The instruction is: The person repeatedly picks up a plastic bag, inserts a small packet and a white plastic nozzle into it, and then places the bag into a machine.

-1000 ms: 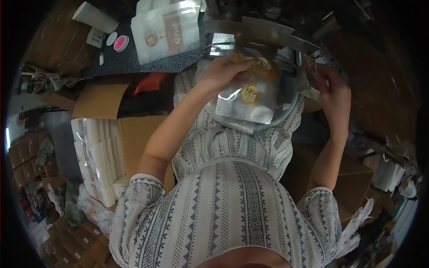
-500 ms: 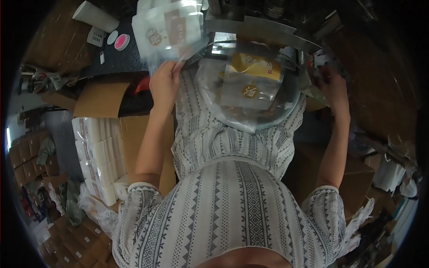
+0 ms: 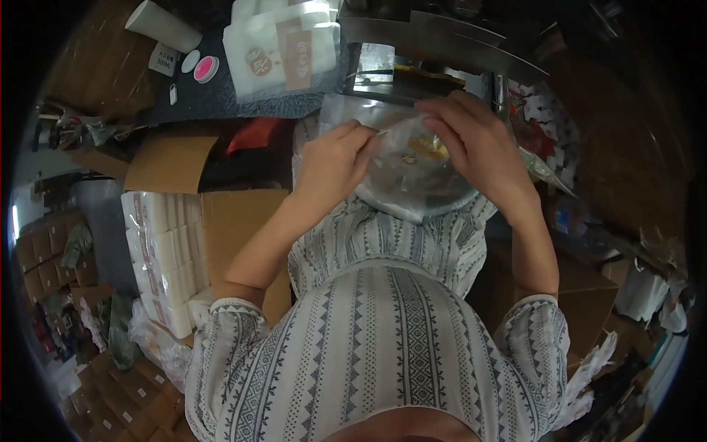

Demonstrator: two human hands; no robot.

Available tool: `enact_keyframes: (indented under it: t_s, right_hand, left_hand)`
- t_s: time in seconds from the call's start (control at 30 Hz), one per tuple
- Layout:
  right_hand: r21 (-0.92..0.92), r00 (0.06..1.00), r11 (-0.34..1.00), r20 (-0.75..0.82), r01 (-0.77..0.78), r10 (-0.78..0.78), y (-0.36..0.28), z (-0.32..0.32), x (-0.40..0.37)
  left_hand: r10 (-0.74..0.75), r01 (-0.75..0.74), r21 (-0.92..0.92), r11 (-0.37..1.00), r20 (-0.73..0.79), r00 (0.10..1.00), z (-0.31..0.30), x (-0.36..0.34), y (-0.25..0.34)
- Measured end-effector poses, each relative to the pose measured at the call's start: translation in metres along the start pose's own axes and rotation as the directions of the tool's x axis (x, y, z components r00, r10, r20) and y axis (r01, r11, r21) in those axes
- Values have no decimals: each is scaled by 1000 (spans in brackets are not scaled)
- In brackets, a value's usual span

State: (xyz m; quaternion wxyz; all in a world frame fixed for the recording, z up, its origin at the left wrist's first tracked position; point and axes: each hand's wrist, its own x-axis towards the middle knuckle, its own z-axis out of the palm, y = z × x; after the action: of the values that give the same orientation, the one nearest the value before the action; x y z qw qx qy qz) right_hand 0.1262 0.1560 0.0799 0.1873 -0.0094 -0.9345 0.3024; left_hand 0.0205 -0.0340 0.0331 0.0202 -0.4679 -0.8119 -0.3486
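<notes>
My left hand (image 3: 340, 158) pinches the edge of a clear plastic pouch (image 3: 398, 127), seen nearly edge-on above the basin. Close by at its other end is my right hand (image 3: 479, 144), fingers bent and thumb drawn toward them; whatever lies between their tips is too small to make out. Beneath both hands, a round basin lined with clear plastic (image 3: 420, 212) sits on my lap. Inside it a gold-printed pouch (image 3: 428, 144) shows partly, blurred through the plastic. A stack of printed frosted pouches (image 3: 254, 51) lies on the dark mat at the upper left.
A white cup (image 3: 163, 26) lies on its side near a pink round tub (image 3: 205, 69). Left of me stand an open carton (image 3: 243, 228) and white wrapped packs (image 3: 158, 258). A metal machine edge (image 3: 442, 37) runs ahead. Red and white packets (image 3: 541, 125) lie at the right.
My left hand has come right from the pouch stack, bringing a pouch. My right hand has moved left from the packets at the right, so both hands meet over the basin.
</notes>
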Motion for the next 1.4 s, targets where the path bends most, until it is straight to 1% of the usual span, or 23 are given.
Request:
enact_keyframes:
  t_s: [0.03,0.1,0.13,0.17,0.2,0.33,0.4,0.43,0.5,0.53,0.57,0.6,0.63,0.67,0.7,0.73,0.83,0.9,1.03,1.1,1.23,1.33,1.4]
  right_hand:
    - [2,1000,1000,1,-2,2,3,1,0]
    - [106,995,989,3,-102,103,16,1,-3]
    - [102,995,989,2,-102,103,21,-2,-5]
    - [97,980,977,-35,-190,194,25,-5,-7]
    - [97,957,957,-72,-275,282,29,-9,-8]
    - [12,919,924,-99,-382,381,37,-30,-25]
    - [-17,892,893,-62,-449,447,36,-38,-33]
    - [-18,892,893,-63,-449,447,42,-41,-35]
    - [-154,777,779,-314,-608,545,66,-42,-37]
    - [-154,776,777,-313,-611,548,87,-40,-44]
    - [-326,834,777,-337,-539,437,113,-34,-52]
    - [-490,885,744,-343,-454,314,127,-31,-54]
    - [-492,887,746,-347,-448,304,129,-34,-49]
    - [-411,870,768,-269,-491,413,128,-35,-49]
    - [-329,839,772,-180,-544,514,126,-35,-50]
    - [-327,839,773,-181,-544,514,122,-36,-49]
    - [-303,781,722,-183,-622,597,117,-35,-44]
    - [-364,903,852,-350,-377,250,123,-34,-44]
    - [-433,933,831,-243,-349,265,135,-36,-47]
    - [-422,890,785,-167,-454,424,133,-35,-47]
    - [-370,857,775,-160,-512,490,130,-36,-52]
    - [-271,869,830,-241,-488,432,113,-41,-46]
    - [132,843,858,-166,-496,512,69,-44,-38]
  left_hand:
    - [-1,1,0,1000,3,1000,3,1,0]
    - [-41,77,-127,989,262,964,12,6,0]
    - [-38,74,-129,989,261,965,19,10,0]
    - [-206,369,-392,843,398,894,28,15,-1]
    - [-298,623,-557,550,566,769,34,21,-3]
    - [-361,725,-573,382,630,688,44,57,-13]
    - [-361,723,-669,170,641,678,51,65,-16]
    - [-360,723,-670,170,640,678,52,64,-15]
    - [-395,723,-668,176,624,674,53,59,-14]
    - [-394,724,-667,175,627,672,51,57,-20]
    - [-459,556,-673,488,344,819,44,54,-32]
    - [-402,351,-548,759,30,915,36,55,-47]
    - [-399,344,-549,762,20,917,25,54,-70]
    - [-243,244,-22,970,-205,948,14,47,-96]
    - [15,151,529,835,-295,955,12,40,-111]
    - [16,150,530,834,-295,955,16,27,-107]
    - [56,13,577,817,-102,993,14,0,-99]
    - [-74,131,420,898,-148,986,6,-7,-105]
    - [-1,81,457,885,-173,985,7,-7,-97]
    - [-15,91,433,897,-176,984,2,-6,-97]
    - [-62,117,393,912,-150,987,-12,-2,-95]
    - [-96,151,285,947,-197,976,-21,-2,-79]
    - [-83,149,250,957,-256,963,-19,-7,-57]
